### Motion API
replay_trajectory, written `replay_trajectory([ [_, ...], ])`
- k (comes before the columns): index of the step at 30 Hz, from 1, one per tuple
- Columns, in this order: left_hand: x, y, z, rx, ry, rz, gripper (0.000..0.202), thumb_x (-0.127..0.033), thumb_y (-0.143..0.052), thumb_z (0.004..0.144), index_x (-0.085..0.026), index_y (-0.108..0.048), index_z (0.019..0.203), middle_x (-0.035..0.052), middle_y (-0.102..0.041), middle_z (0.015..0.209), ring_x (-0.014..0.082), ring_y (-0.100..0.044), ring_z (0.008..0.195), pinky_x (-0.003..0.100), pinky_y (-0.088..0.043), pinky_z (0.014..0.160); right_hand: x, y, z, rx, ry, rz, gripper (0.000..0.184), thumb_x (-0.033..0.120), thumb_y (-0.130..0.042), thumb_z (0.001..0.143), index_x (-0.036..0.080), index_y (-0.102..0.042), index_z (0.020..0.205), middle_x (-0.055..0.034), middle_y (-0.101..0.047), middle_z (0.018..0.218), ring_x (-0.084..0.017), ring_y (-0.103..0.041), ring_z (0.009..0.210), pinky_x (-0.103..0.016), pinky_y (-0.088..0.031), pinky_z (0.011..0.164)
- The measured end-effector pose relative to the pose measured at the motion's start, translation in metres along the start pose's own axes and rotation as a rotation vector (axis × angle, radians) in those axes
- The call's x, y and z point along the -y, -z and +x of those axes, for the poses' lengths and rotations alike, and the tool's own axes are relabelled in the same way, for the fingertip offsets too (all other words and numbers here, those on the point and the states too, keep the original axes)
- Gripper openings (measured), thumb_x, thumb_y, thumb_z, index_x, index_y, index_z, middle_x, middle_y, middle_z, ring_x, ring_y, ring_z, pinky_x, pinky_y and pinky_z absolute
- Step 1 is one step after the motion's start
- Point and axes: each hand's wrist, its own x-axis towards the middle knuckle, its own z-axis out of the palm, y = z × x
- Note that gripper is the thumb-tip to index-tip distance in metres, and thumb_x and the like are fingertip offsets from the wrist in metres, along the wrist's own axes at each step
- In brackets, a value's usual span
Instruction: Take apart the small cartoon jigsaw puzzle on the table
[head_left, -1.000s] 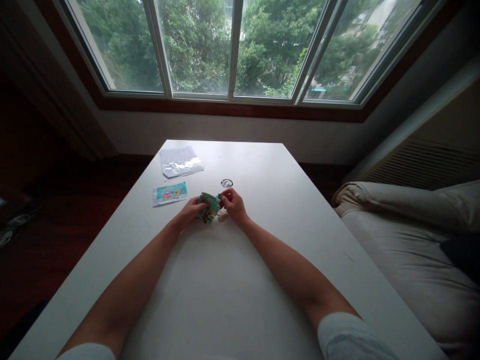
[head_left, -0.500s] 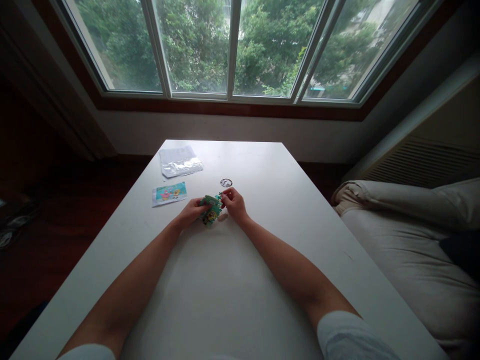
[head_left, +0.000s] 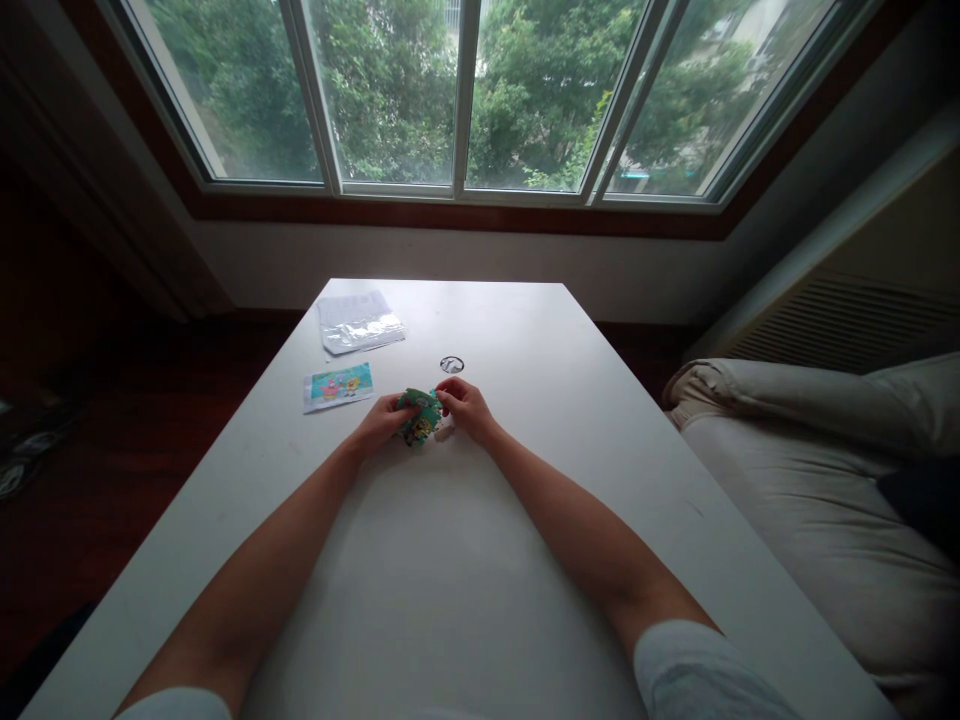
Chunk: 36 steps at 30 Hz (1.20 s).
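Above the white table, my left hand [head_left: 380,424] grips a partly joined jigsaw puzzle [head_left: 420,417], thumb on top. Its face is green with some yellow and dark print, and the outline is knobbly. At the puzzle's right edge, my right hand [head_left: 466,405] is closed in a pinch on a small puzzle piece, mostly covered by the fingertips. A pinkish-beige patch [head_left: 444,433] shows just below that hand; I cannot make out what it is. Left of my hands lies a picture card [head_left: 337,387] with cartoon figures on light blue.
A clear plastic bag [head_left: 361,322] with white paper lies on the far left of the white table [head_left: 450,580]. A small dark-rimmed oval thing [head_left: 451,365] lies beyond my hands. A pale sofa [head_left: 810,480] stands to the right, and a window [head_left: 465,100] is ahead.
My right hand has moved slightly left, bringing its fingertips closer against the puzzle's right edge. The puzzle has tilted a little in my left hand, which keeps its grip.
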Motion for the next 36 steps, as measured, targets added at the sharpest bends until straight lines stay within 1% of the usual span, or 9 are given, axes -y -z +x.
replay_trajectory([
  [7, -0.002, -0.001, 0.0, 0.007, 0.007, 0.009, 0.035, -0.041, -0.078, 0.078, -0.014, -0.076, 0.102, 0.0079, -0.076, 0.095, 0.0202, -0.068, 0.08, 0.032, -0.053, 0.079, -0.003, 0.004, 0.003, 0.003, 0.012, 0.069, 0.027, 0.043, -0.07, 0.079, 0.019, -0.063, 0.088, 0.0027, -0.062, 0.068, -0.011, -0.057, 0.058, -0.025, -0.049, 0.057],
  [11, -0.003, 0.0, -0.001, 0.013, -0.003, 0.021, 0.038, -0.042, -0.079, 0.077, -0.014, -0.077, 0.102, 0.009, -0.076, 0.096, 0.0219, -0.069, 0.081, 0.034, -0.054, 0.08, 0.0, 0.003, 0.002, -0.01, -0.01, 0.036, 0.028, 0.045, -0.068, 0.079, 0.019, -0.061, 0.089, 0.0025, -0.062, 0.069, -0.012, -0.058, 0.059, -0.026, -0.052, 0.06],
  [15, -0.002, 0.001, -0.001, 0.024, 0.008, 0.018, 0.043, -0.043, -0.079, 0.078, -0.014, -0.076, 0.109, 0.0103, -0.076, 0.099, 0.0225, -0.07, 0.083, 0.035, -0.054, 0.082, 0.0, 0.0, 0.002, -0.043, 0.004, -0.016, 0.029, 0.046, -0.067, 0.079, 0.02, -0.061, 0.088, 0.0013, -0.064, 0.072, -0.013, -0.059, 0.062, -0.027, -0.053, 0.061],
  [18, -0.002, 0.003, -0.001, 0.029, 0.007, 0.021, 0.043, -0.043, -0.078, 0.078, -0.015, -0.076, 0.111, 0.0095, -0.076, 0.099, 0.0219, -0.069, 0.083, 0.035, -0.054, 0.082, -0.002, -0.003, 0.001, -0.079, 0.005, -0.057, 0.028, 0.046, -0.066, 0.08, 0.02, -0.061, 0.089, 0.0006, -0.064, 0.074, -0.013, -0.061, 0.064, -0.025, -0.051, 0.058],
  [21, -0.003, 0.003, 0.0, 0.034, -0.011, 0.05, 0.041, -0.043, -0.077, 0.079, -0.016, -0.076, 0.11, 0.0086, -0.076, 0.099, 0.0216, -0.069, 0.085, 0.034, -0.054, 0.083, -0.003, -0.008, -0.001, -0.111, -0.007, -0.069, 0.028, 0.046, -0.064, 0.082, 0.02, -0.06, 0.091, 0.0011, -0.064, 0.074, -0.013, -0.061, 0.06, -0.024, -0.05, 0.054],
  [24, -0.007, 0.0, 0.0, 0.043, -0.049, 0.09, 0.043, -0.042, -0.076, 0.08, -0.015, -0.075, 0.113, 0.0104, -0.075, 0.104, 0.024, -0.068, 0.092, 0.037, -0.053, 0.088, 0.0, -0.012, -0.005, -0.173, 0.013, -0.164, 0.024, 0.044, -0.06, 0.085, 0.022, -0.059, 0.094, 0.0011, -0.065, 0.077, -0.013, -0.061, 0.058, -0.024, -0.05, 0.053],
  [28, -0.012, -0.005, -0.001, 0.091, -0.129, 0.151, 0.038, -0.041, -0.074, 0.083, -0.016, -0.077, 0.111, 0.0117, -0.072, 0.115, 0.0279, -0.065, 0.107, 0.04, -0.051, 0.098, 0.006, -0.013, -0.01, -0.262, 0.09, -0.388, 0.015, 0.038, -0.056, 0.089, 0.024, -0.06, 0.093, 0.0008, -0.068, 0.078, -0.015, -0.064, 0.063, -0.026, -0.052, 0.063],
  [31, -0.012, -0.007, -0.001, 0.127, -0.169, 0.194, 0.034, -0.039, -0.073, 0.082, -0.016, -0.078, 0.107, 0.011, -0.073, 0.114, 0.0282, -0.065, 0.108, 0.04, -0.05, 0.098, 0.01, -0.01, -0.01, -0.259, 0.09, -0.431, 0.013, 0.036, -0.055, 0.09, 0.025, -0.062, 0.092, 0.0014, -0.07, 0.077, -0.015, -0.066, 0.062, -0.027, -0.052, 0.065],
  [36, -0.006, -0.002, 0.001, -0.026, -0.126, 0.18, 0.032, -0.037, -0.073, 0.081, -0.016, -0.077, 0.105, 0.0086, -0.075, 0.101, 0.0233, -0.068, 0.091, 0.035, -0.053, 0.087, 0.01, -0.007, -0.008, -0.199, 0.122, -0.45, 0.019, 0.037, -0.056, 0.089, 0.025, -0.07, 0.092, 0.0003, -0.072, 0.081, -0.016, -0.064, 0.069, -0.028, -0.051, 0.068],
])
